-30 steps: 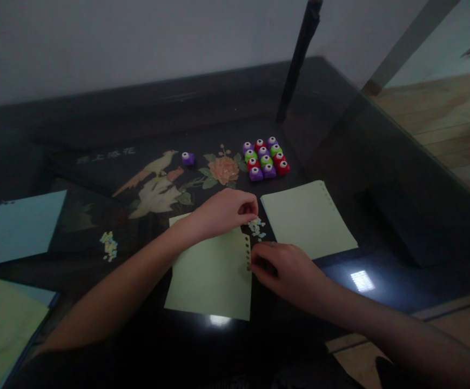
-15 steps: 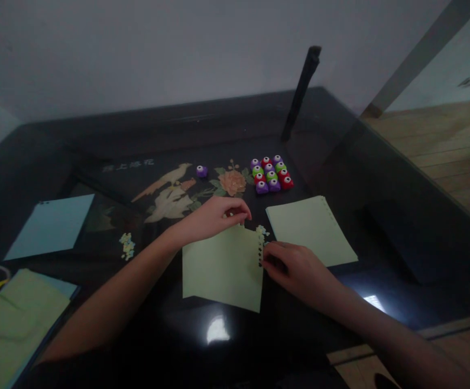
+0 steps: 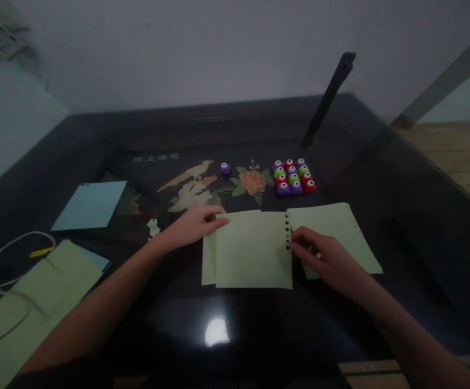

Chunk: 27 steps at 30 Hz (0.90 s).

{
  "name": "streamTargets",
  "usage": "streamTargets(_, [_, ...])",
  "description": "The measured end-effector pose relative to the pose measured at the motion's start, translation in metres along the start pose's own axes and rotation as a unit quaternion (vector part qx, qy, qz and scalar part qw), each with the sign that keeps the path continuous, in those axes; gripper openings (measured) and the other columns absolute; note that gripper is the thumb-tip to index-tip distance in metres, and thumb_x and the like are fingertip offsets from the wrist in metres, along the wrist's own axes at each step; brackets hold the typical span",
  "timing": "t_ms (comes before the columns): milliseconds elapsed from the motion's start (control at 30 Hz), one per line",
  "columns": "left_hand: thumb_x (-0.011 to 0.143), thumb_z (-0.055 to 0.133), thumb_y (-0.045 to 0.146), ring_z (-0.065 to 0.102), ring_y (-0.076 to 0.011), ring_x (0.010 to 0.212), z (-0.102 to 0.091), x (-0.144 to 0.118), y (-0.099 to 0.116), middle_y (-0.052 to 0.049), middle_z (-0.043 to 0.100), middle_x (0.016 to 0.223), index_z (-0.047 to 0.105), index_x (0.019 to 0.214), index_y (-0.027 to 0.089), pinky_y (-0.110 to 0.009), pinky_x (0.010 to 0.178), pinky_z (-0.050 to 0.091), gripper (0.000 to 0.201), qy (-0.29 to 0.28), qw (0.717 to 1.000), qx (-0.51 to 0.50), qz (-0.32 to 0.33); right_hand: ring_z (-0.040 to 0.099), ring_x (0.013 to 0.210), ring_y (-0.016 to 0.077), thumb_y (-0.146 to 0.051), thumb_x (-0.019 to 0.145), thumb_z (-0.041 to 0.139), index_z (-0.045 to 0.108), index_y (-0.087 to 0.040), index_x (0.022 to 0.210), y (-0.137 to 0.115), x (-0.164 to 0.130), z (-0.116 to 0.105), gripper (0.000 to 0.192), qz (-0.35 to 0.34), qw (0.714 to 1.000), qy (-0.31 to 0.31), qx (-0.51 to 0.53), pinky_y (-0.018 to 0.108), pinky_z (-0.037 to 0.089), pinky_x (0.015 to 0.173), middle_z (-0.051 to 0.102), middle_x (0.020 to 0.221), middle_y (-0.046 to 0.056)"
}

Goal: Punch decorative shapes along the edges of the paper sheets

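Note:
A pale yellow-green sheet of paper [image 3: 255, 251] with a column of star-shaped holes along its right edge lies in front of me. My left hand [image 3: 197, 226] pinches it near the top left corner, between thumb and fingers. At the punched edge, my right hand [image 3: 320, 249] is closed, its thumb and fingertips on the paper's margin. Another pale sheet [image 3: 209, 262] sticks out underneath, to the left. Partly behind my right hand lies a stack of similar sheets [image 3: 336, 227], holes along its far right edge.
Rows of purple, red and green eyeball figures [image 3: 294, 177] stand beyond the papers, with a single purple figure [image 3: 225, 168] apart. Small paper cutouts [image 3: 153, 229], a blue sheet [image 3: 91, 205], yellow-green papers [image 3: 44, 302] and a white cable [image 3: 0, 246] are at left. A black post [image 3: 328, 100] rises behind.
My left hand has moved from the sheet's top edge to its left corner. The punched sheet now lies flatter and further right, showing another sheet beneath. The camera has turned left.

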<state>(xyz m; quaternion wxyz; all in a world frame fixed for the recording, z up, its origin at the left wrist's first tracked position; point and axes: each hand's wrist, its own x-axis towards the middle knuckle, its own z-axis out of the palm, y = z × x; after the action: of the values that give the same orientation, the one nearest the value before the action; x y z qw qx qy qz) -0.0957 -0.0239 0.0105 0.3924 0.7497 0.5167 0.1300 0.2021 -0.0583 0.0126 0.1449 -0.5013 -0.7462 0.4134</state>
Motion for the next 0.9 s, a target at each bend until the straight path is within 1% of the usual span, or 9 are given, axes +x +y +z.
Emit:
streamTargets(100, [0.088, 0.053, 0.041, 0.052, -0.0120, 0.057, -0.001, -0.006, -0.002, 0.004, 0.054, 0.062, 0.061, 0.082, 0.017, -0.022, 0.055, 0.042, 0.026, 0.026, 0.996, -0.083, -0.017, 0.056, 0.059, 0.0137, -0.036, 0.090, 0.050, 0.053, -0.020, 0.083, 0.000, 0.003, 0.000, 0.017, 0.018, 0.998, -0.031, 0.048, 0.026, 0.043, 0.055, 0.061, 0.070, 0.001])
streamTargets(200, [0.087, 0.055, 0.038, 0.052, -0.0103, 0.056, -0.004, -0.011, 0.000, 0.003, 0.055, 0.064, 0.061, 0.080, 0.016, -0.021, 0.054, 0.043, 0.023, 0.049, 0.988, -0.148, -0.012, 0.050, 0.056, 0.0124, -0.038, 0.085, 0.056, 0.049, -0.020, 0.068, 0.000, 0.004, 0.000, 0.025, 0.017, 0.999, -0.034, 0.034, 0.025, 0.040, 0.054, 0.053, 0.062, -0.002])
streamTargets(300, [0.086, 0.056, 0.035, 0.053, -0.0091, 0.056, -0.006, -0.013, 0.006, 0.003, 0.057, 0.065, 0.061, 0.080, 0.016, -0.020, 0.053, 0.044, 0.021, 0.052, 0.986, -0.156, -0.001, 0.047, 0.054, 0.0116, -0.036, 0.085, 0.056, 0.046, -0.021, 0.063, -0.001, 0.002, -0.004, 0.028, 0.014, 0.999, -0.006, 0.031, 0.025, 0.038, 0.052, 0.049, 0.059, -0.003])
streamTargets(467, [0.085, 0.057, 0.035, 0.057, -0.0102, 0.058, -0.005, -0.003, 0.020, 0.000, 0.062, 0.072, 0.062, 0.088, 0.017, -0.021, 0.055, 0.048, 0.019, 0.066, 0.992, -0.106, 0.023, 0.052, 0.057, 0.0139, -0.037, 0.082, 0.058, 0.056, -0.019, 0.069, -0.004, -0.009, -0.019, 0.022, 0.022, 0.997, 0.072, 0.025, 0.027, 0.041, 0.055, 0.060, 0.064, 0.001])
streamTargets(600, [0.082, 0.058, 0.029, 0.057, -0.0108, 0.054, 0.000, 0.022, 0.041, 0.001, 0.061, 0.069, 0.058, 0.102, 0.016, -0.022, 0.054, 0.048, 0.023, 0.094, 0.990, -0.093, 0.052, 0.053, 0.054, 0.0148, -0.038, 0.079, 0.062, 0.063, -0.019, 0.072, 0.009, -0.023, -0.034, 0.020, 0.039, 0.987, 0.145, 0.054, 0.028, 0.041, 0.051, 0.062, 0.062, 0.002])
streamTargets(700, [0.084, 0.052, 0.022, 0.057, -0.0101, 0.058, 0.008, 0.052, 0.063, -0.002, 0.066, 0.080, 0.060, 0.097, 0.015, -0.023, 0.056, 0.046, 0.016, 0.069, 0.988, -0.099, 0.098, 0.052, 0.050, 0.0143, -0.043, 0.070, 0.072, 0.067, -0.019, 0.082, 0.033, -0.034, -0.044, 0.027, 0.091, 0.955, 0.267, 0.091, 0.028, 0.040, 0.047, 0.064, 0.064, 0.002])
streamTargets(767, [0.084, 0.052, 0.019, 0.058, -0.0109, 0.063, 0.017, 0.074, 0.076, -0.003, 0.067, 0.084, 0.062, 0.093, 0.015, -0.023, 0.060, 0.045, 0.014, 0.078, 0.986, -0.049, 0.135, 0.055, 0.055, 0.0154, -0.043, 0.068, 0.074, 0.069, -0.020, 0.091, 0.049, -0.042, -0.049, 0.033, 0.119, 0.929, 0.331, 0.120, 0.028, 0.043, 0.049, 0.066, 0.068, 0.002])
streamTargets(833, [0.084, 0.054, 0.019, 0.058, -0.0133, 0.068, 0.030, 0.095, 0.086, -0.003, 0.066, 0.079, 0.064, 0.090, 0.015, -0.026, 0.065, 0.044, 0.013, 0.092, 0.982, 0.024, 0.163, 0.057, 0.059, 0.0161, -0.042, 0.069, 0.073, 0.068, -0.022, 0.099, 0.062, -0.050, -0.053, 0.037, 0.132, 0.910, 0.369, 0.135, 0.028, 0.045, 0.053, 0.066, 0.068, 0.001])
streamTargets(900, [0.084, 0.055, 0.019, 0.059, -0.0143, 0.072, 0.044, 0.112, 0.091, -0.003, 0.067, 0.083, 0.065, 0.093, 0.016, -0.027, 0.068, 0.044, 0.014, 0.078, 0.980, 0.053, 0.178, 0.057, 0.060, 0.0162, -0.041, 0.070, 0.073, 0.067, -0.023, 0.102, 0.069, -0.059, -0.055, 0.038, 0.140, 0.897, 0.398, 0.130, 0.028, 0.046, 0.056, 0.064, 0.066, -0.001])
